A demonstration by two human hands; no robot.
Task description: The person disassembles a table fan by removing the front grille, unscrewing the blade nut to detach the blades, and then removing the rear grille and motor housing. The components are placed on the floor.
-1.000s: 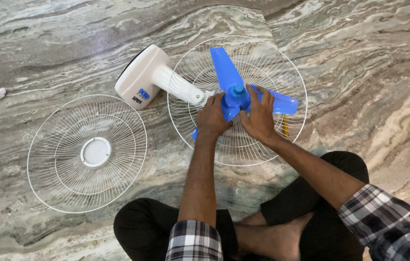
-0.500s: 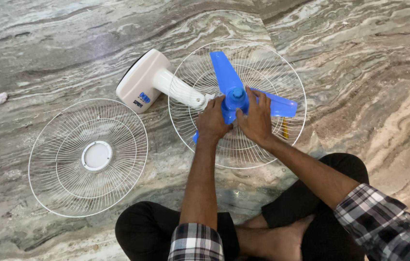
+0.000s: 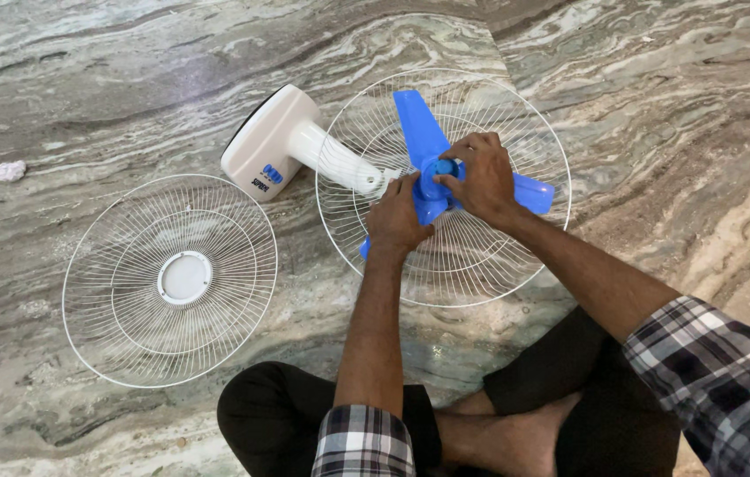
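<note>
Left hand (image 3: 399, 216): curled over the lower part of the blue fan blade (image 3: 421, 132), fingers bent and pressing the plastic at the hub's 8 o'clock side; it grips the blade rather than lying flat on it.
Right hand (image 3: 481, 177): fingertips pinched shut round the small blue hub cap (image 3: 446, 166) at the blade's middle, thumb on the near side. A second ago this hand lay lower and flatter on the hub; now it has come up on top of the cap with the wrist turned.
Blade: sits on the rear wire guard (image 3: 516, 265), which lies on the marble floor (image 3: 658, 106). One vane points to 12 o'clock, one to 3, the third is mostly hidden under the left hand.
What the change suggests: I'd judge the cap is being twisted while the other hand keeps the blade from turning; whether it goes on or off I cannot tell.
Fan body (image 3: 273, 141): white motor housing and neck, at 10 o'clock from the hub, unmoved.
Front guard (image 3: 110, 265): loose on the floor at 8 o'clock, well apart.
Crumpled scrap (image 3: 10, 170): far off at 9 o'clock.
</note>
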